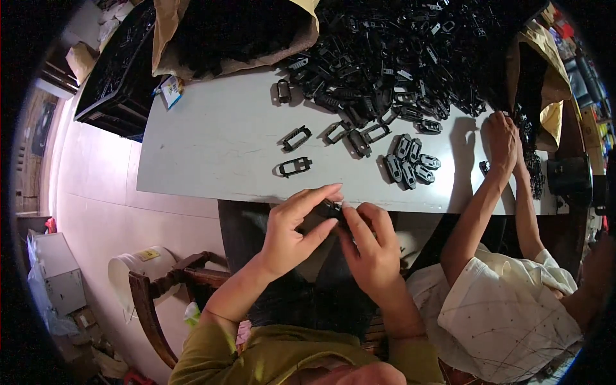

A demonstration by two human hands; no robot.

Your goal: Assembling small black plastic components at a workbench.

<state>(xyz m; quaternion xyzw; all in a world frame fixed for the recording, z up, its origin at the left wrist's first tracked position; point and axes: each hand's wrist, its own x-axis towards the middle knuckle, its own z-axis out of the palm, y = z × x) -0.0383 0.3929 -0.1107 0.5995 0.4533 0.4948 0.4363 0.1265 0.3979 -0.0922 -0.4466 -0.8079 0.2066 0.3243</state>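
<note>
olive sleeves (212,346) sit closest, at the bottom, and two bare arms (240,289) reach up from them. the left hand (287,228) pinches a small black part (332,208) between thumb and fingers, and the right hand (375,250) grips it from the other side, maybe because it is so little and needs holding steady. fingers cover most of it, so i cannot tell its full shape. it is over the lap (321,301), just by the near edge of the worktop (212,160), where bent arms likely have an easy reach. past it, two black frames (296,166) lie flat and apart from the rest, perhaps so each is simple to grab. to their right, a bunch of grey-black pieces (408,173) lies close together, probably to keep them from mixing with the big heap (385,77) behind. a brown paper bag (168,38) lies at the back with its wide mouth toward us and dark things (237,38) inside. on the right, another person in a pale shirt (500,314) reaches to the heap's edge; that person's hands (504,138) are bent, and i cannot tell if they hold anything.
</note>
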